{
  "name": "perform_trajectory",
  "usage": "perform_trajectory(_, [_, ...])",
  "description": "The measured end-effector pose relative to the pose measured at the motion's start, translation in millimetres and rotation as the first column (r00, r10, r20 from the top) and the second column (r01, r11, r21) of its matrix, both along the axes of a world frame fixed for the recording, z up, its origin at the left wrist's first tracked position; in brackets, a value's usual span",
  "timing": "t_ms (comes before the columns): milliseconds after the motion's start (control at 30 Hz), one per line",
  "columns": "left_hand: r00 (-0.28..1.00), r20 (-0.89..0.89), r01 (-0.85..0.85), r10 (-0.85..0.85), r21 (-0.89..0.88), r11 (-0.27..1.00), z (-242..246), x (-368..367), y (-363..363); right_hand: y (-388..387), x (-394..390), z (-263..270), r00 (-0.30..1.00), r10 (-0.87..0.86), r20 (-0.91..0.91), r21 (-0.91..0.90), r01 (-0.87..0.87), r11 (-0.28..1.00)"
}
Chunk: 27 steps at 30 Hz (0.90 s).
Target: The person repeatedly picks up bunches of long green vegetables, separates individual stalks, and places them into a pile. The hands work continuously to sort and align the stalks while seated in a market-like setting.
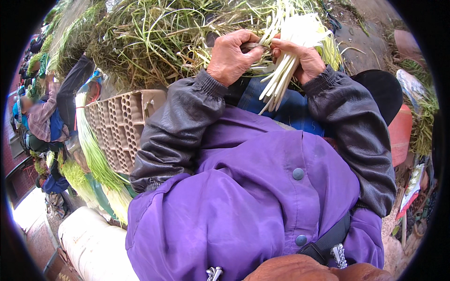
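My right hand [299, 58] grips a bundle of pale leek-like stalks [281, 75]. Their white ends point down towards my lap, and the paler, glaring upper part [304, 30] rises past my fingers. Close beside it, my left hand [235, 54] has thumb and forefinger pinched together. A narrow dark strip [250, 45] shows in that grip; whether it is a blade, a band or a leaf I cannot tell. The fingertips of both hands nearly meet at the stalks.
A heap of loose green stalks and withered leaves [147, 42] lies beyond my hands. To the left stand hollow clay bricks [117, 126], with a tied bundle of green stalks [91, 140] beside them. Another person [47, 116] is farther left. A red plastic object [400, 135] is at right.
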State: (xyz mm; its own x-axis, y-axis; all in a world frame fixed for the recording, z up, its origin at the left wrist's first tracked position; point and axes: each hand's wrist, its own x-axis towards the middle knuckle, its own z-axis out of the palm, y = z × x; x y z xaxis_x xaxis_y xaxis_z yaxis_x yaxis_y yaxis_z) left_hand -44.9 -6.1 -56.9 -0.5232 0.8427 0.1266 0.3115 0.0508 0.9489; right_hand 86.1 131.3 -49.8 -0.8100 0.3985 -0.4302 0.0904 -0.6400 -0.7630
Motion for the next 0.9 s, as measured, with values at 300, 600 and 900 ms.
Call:
perform_trajectory(300, [0.996, -0.088, 0.018, -0.017, 0.018, 1.0, -1.5, 4.9, 0.0, -1.6, -0.4, -0.9, 0.999, 0.013, 0.044, 0.057, -0.016, 0.998])
perform_trajectory(600, [0.942, 0.31, 0.119, -0.129, 0.05, 0.992, -4.1, 0.0, 0.1, -2.8, 1.5, -1.0, 0.998, 0.001, 0.057, 0.089, -0.006, 0.996])
perform_trajectory(900, [0.888, 0.425, 0.163, -0.175, 0.064, 0.985, -2.0, -5.6, 0.9, -1.7, 4.1, -1.6, 0.998, 0.052, 0.038, 0.124, -0.056, 0.991])
